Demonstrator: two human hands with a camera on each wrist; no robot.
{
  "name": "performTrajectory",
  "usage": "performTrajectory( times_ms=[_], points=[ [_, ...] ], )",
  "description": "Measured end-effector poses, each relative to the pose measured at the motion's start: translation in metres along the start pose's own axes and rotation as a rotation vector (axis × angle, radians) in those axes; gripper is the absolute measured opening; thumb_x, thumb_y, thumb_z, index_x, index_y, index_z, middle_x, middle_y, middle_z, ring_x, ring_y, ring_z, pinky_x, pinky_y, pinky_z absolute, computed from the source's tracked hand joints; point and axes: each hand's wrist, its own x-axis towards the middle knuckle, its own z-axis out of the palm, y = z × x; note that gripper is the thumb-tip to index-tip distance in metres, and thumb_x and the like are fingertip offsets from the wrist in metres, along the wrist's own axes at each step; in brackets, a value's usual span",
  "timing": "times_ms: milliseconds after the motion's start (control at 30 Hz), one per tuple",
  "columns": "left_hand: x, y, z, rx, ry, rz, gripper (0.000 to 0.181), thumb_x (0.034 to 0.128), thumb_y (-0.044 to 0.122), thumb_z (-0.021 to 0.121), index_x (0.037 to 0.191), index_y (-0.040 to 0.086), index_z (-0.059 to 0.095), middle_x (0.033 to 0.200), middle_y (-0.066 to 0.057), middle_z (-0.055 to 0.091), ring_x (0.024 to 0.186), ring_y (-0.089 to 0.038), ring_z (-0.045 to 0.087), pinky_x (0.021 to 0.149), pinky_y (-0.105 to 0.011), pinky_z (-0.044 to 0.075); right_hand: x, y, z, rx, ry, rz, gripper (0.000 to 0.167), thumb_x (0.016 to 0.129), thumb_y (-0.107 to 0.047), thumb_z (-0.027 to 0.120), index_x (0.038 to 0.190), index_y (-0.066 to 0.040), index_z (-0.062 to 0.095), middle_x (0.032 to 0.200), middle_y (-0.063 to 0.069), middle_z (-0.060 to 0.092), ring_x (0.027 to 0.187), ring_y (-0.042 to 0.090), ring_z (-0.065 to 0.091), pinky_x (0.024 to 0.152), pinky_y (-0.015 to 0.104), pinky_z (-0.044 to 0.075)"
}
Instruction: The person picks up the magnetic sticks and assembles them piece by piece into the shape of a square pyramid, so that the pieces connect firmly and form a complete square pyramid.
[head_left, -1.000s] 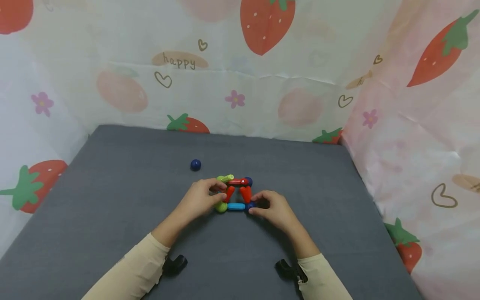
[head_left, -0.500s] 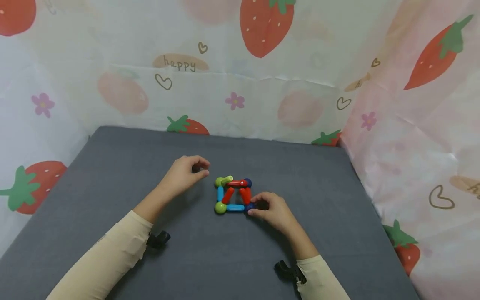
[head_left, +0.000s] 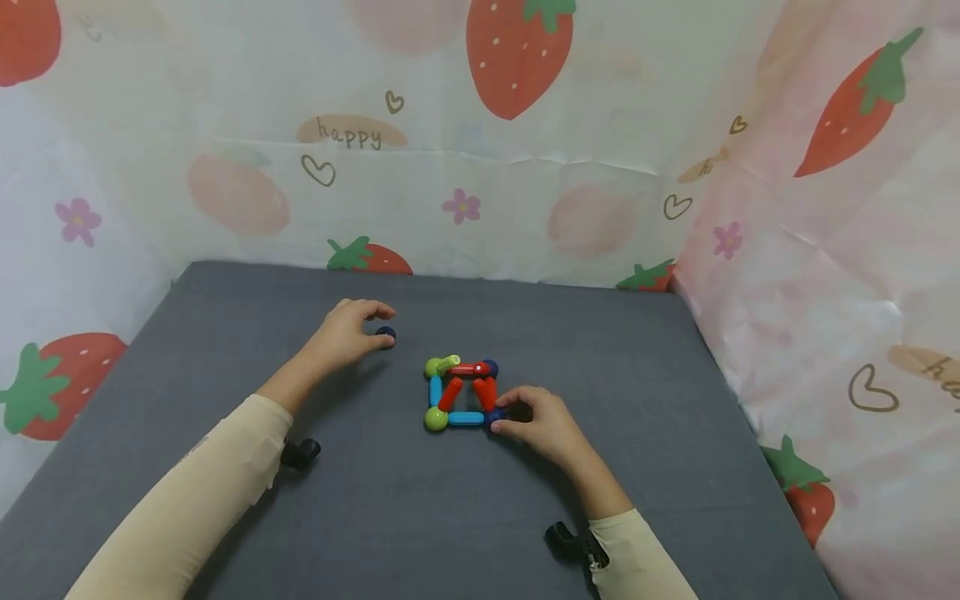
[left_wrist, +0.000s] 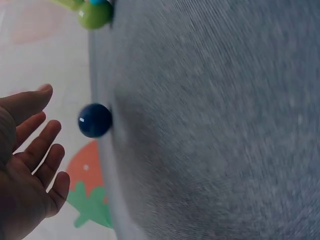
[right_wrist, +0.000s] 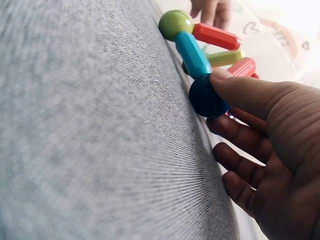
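Observation:
A loose dark blue ball (left_wrist: 95,120) lies on the grey cloth. My left hand (head_left: 343,335) reaches over it, thumb and fingers spread and apart from the ball in the left wrist view. At the table's middle stands a square frame of rods and balls. With thumb and index finger, my right hand (head_left: 546,423) pinches the dark blue ball (right_wrist: 206,97) at its near right corner. A light blue rod (head_left: 467,418) runs from there to a green ball (head_left: 436,418). Red rods (head_left: 451,394) slant upward from the near corners, and a light green rod (head_left: 448,363) from the far left one.
Grey cloth (head_left: 420,517) covers the table. Strawberry-patterned curtains (head_left: 480,167) hang along the back and both sides. A black wrist mount (head_left: 300,454) sits under the left sleeve, another mount (head_left: 567,543) beside the right one.
My left hand has let go of the frame's left side and moved left and away to the loose dark blue ball. My right hand has stayed at the near right corner.

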Motion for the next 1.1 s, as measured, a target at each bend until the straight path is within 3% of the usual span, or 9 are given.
performTrajectory(
  times_ms=[200,333,667,1100],
  points=[
    [0.011,-0.016,0.007,0.026,-0.031,0.006,0.052,0.0937,0.023,0.077,0.141,0.01,0.061,0.139,-0.013,0.061,0.132,-0.036,0.045,0.114,-0.062,0.024,-0.001,0.0,0.001,0.006,-0.002,0.011,0.028,0.082,-0.029,0.088,0.106,-0.024,0.076,0.107,-0.008,0.071,0.103,0.016,0.061,0.096,0.043,0.05],
    [0.016,-0.025,0.01,0.037,-0.038,0.002,0.053,0.0926,0.023,0.079,0.14,0.009,0.061,0.139,-0.014,0.061,0.131,-0.037,0.046,0.114,-0.062,0.023,-0.001,0.0,0.002,0.009,-0.01,0.018,0.028,0.082,-0.029,0.088,0.107,-0.025,0.076,0.108,-0.008,0.071,0.103,0.016,0.06,0.095,0.042,0.049],
    [0.02,-0.036,0.014,-0.007,-0.074,-0.027,0.047,0.0938,0.021,0.077,0.137,0.007,0.062,0.137,-0.016,0.062,0.131,-0.037,0.05,0.109,-0.056,0.039,-0.001,0.0,0.002,0.008,-0.003,0.012,0.028,0.082,-0.031,0.088,0.106,-0.025,0.075,0.108,-0.008,0.07,0.104,0.016,0.06,0.095,0.043,0.05],
    [0.026,-0.035,0.018,0.0,-0.064,-0.047,0.044,0.0947,0.021,0.076,0.134,0.007,0.064,0.133,-0.017,0.065,0.126,-0.036,0.057,0.107,-0.055,0.043,0.0,0.0,0.001,-0.007,-0.001,0.016,0.028,0.082,-0.03,0.088,0.107,-0.025,0.075,0.107,-0.008,0.07,0.102,0.015,0.059,0.094,0.042,0.049]
  ],
)
